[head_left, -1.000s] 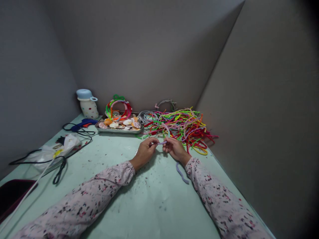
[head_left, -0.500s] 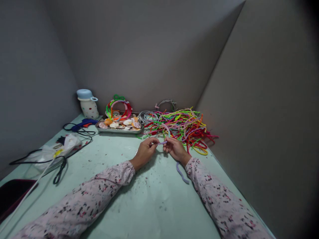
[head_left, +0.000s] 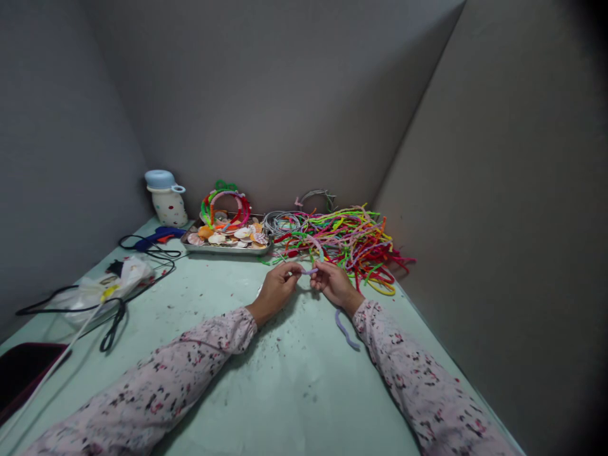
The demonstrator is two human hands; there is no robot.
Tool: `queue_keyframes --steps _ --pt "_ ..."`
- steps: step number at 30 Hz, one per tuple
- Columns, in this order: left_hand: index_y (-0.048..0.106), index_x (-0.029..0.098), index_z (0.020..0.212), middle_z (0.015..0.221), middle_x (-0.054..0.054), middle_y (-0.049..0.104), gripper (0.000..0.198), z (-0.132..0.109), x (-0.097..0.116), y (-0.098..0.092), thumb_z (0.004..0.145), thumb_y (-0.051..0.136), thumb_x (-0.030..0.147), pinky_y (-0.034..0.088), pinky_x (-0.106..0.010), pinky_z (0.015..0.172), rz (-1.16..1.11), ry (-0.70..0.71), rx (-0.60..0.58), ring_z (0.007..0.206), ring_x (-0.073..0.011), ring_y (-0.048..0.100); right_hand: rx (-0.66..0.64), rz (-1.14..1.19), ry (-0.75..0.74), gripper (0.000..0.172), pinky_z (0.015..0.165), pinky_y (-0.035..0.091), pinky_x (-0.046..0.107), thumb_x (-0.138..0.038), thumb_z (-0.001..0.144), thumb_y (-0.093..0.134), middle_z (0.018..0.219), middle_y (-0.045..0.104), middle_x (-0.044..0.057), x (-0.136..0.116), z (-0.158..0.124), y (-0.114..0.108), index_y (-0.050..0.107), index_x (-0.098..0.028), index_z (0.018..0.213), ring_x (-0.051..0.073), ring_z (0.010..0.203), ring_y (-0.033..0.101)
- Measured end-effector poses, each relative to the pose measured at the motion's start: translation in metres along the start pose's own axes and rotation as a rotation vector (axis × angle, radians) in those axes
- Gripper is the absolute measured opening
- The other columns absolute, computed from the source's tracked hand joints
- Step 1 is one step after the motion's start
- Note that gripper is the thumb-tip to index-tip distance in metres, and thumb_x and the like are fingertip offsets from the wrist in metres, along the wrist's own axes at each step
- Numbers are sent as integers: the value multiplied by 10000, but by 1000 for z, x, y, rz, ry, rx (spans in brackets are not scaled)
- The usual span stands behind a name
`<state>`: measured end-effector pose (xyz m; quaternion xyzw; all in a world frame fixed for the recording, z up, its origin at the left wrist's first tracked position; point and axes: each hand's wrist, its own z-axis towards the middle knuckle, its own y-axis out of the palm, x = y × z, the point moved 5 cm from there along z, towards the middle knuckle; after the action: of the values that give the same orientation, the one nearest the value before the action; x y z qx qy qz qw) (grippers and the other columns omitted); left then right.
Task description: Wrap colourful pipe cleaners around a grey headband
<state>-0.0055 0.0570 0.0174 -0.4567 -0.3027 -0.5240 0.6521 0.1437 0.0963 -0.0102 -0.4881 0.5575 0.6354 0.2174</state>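
My left hand (head_left: 278, 288) pinches one side of a purple pipe cleaner (head_left: 310, 272) above the table. Across a small gap, my right hand (head_left: 334, 284) has its fingers closed on the other side. A pale pink and green fuzzy curve (head_left: 317, 246) rises above my right fingers; whether it joins the purple piece I cannot make out. On the table by my right wrist lies a loose purple pipe cleaner end (head_left: 346, 332), its upper part hidden behind the hand. A big heap of coloured pipe cleaners (head_left: 356, 237) spreads just behind both hands.
A metal tray (head_left: 228, 251) of seashells (head_left: 243, 233) holds several fuzzy hoops (head_left: 247, 209). Beside it are a wire coil (head_left: 282, 223), a blue glue gun (head_left: 159, 235) and a lidded bottle (head_left: 167, 199). Black cord (head_left: 113, 329) and a plastic bag (head_left: 130, 275) lie at left. Walls enclose the table.
Almost nothing differs. Both hands keep the same grip on the purple pipe cleaner, and the view has shifted very slightly.
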Motion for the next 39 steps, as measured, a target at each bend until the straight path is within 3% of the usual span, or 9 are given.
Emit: queue_keyframes --steps 11,19,27,39 --pt "661 183 897 755 -7 627 182 -1 1 0 799 510 158 397 -206 556 -10 -37 -30 598 -105 517 -15 -20 -30 133 393 451 184 -279 835 596 565 615 1 0 0 0 577 -169 764 119 475 606" --pt "636 176 1005 707 4 610 246 -1 7 -2 875 476 309 355 -212 479 -82 -128 -35 509 -97 505 19 -94 -126 160 393 435 177 -317 815 607 568 616 -4 -1 3 -4 574 -171 758 111 463 600" --pt "649 168 771 568 22 549 286 1 -3 0 864 490 387 358 -220 499 4 -138 -93 506 -110 488 32 -249 -170 200 415 438 185 -366 796 626 567 606 -15 0 1 -3 563 -179 767 109 467 590" --pt "647 154 772 606 16 575 294 2 -6 4 833 513 409 376 -225 525 42 -167 -143 514 -111 503 52 -275 -183 233 425 424 187 -404 785 628 580 593 -28 1 3 -7 555 -182 780 100 470 574"
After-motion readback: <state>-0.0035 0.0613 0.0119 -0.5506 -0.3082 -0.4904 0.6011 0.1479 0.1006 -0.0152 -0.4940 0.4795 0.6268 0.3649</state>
